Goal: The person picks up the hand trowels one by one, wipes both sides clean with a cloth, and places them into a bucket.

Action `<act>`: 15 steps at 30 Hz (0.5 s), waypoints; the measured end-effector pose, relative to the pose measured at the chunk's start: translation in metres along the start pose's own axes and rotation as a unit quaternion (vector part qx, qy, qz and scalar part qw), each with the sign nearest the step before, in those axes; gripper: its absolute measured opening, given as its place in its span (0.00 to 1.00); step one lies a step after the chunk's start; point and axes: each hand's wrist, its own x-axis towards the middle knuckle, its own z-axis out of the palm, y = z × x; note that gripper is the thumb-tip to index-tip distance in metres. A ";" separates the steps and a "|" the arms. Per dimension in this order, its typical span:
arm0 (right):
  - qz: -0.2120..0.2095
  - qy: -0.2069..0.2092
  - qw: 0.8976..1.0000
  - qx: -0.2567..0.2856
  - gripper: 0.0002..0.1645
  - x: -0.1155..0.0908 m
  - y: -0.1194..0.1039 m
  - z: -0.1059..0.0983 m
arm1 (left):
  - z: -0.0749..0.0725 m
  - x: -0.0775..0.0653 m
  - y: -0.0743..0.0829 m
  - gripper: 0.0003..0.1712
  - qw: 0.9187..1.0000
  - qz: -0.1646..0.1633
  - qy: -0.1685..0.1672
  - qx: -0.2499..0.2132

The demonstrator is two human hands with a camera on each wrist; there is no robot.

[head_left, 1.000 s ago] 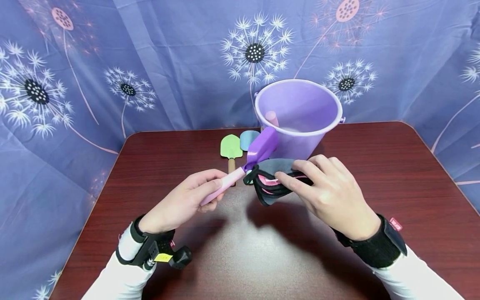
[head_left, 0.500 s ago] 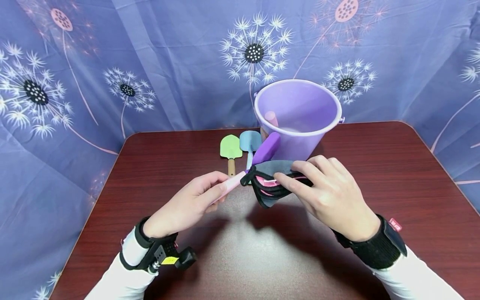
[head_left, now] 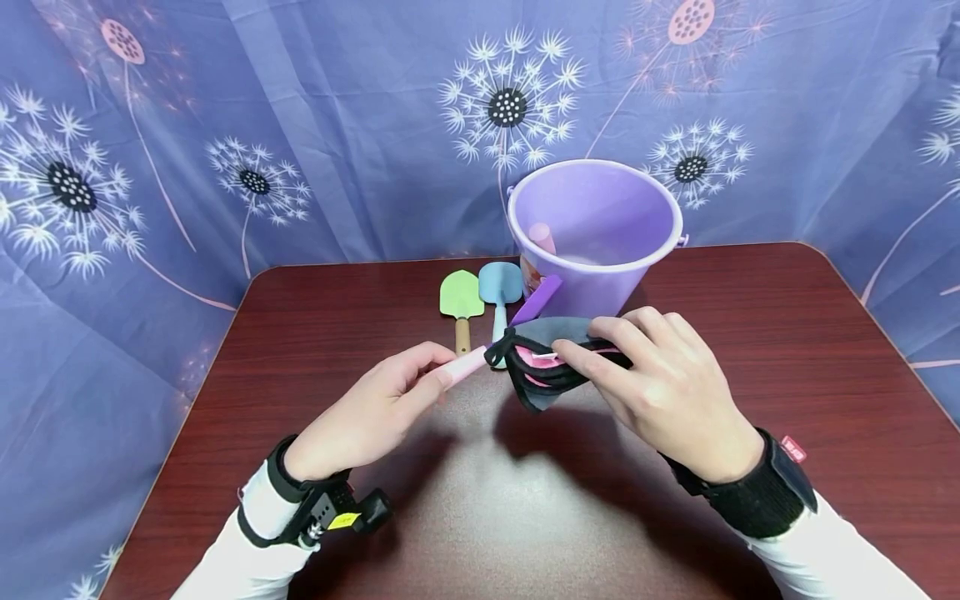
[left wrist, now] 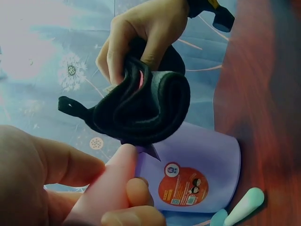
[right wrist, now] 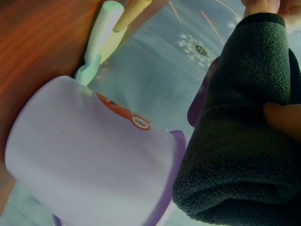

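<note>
My left hand grips the pink handle of a toy shovel. Its purple blade is seen nearly edge-on, partly behind a folded cloth. My right hand pinches that thick, dark grey folded cloth, which has black edging, a small hanging loop and pink showing between its folds. In the left wrist view the cloth's layered end is just beyond the shovel handle's tip. The right wrist view shows its fuzzy side, with a bit of the purple blade behind.
A lilac bucket stands at the back of the dark red table, and a pink handle end shows inside it. Left of it lie a green shovel and a light blue shovel. A flowered blue curtain hangs behind.
My left hand has shifted slightly right and turned the shovel, so its purple blade went from broad-side to nearly edge-on and lower. The right hand and cloth have hardly moved.
</note>
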 end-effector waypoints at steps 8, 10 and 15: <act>0.034 0.009 0.999 -0.011 0.16 -0.001 0.006 -0.003 | -0.004 -0.001 -0.002 0.10 1.000 0.001 0.007 0.031; 0.043 0.013 0.999 -0.016 0.17 -0.002 0.009 -0.004 | -0.006 -0.002 -0.003 0.09 0.999 0.004 0.008 0.032; 0.056 0.022 0.998 -0.028 0.17 -0.004 0.017 -0.005 | -0.009 -0.003 -0.002 0.09 0.999 0.009 0.010 0.038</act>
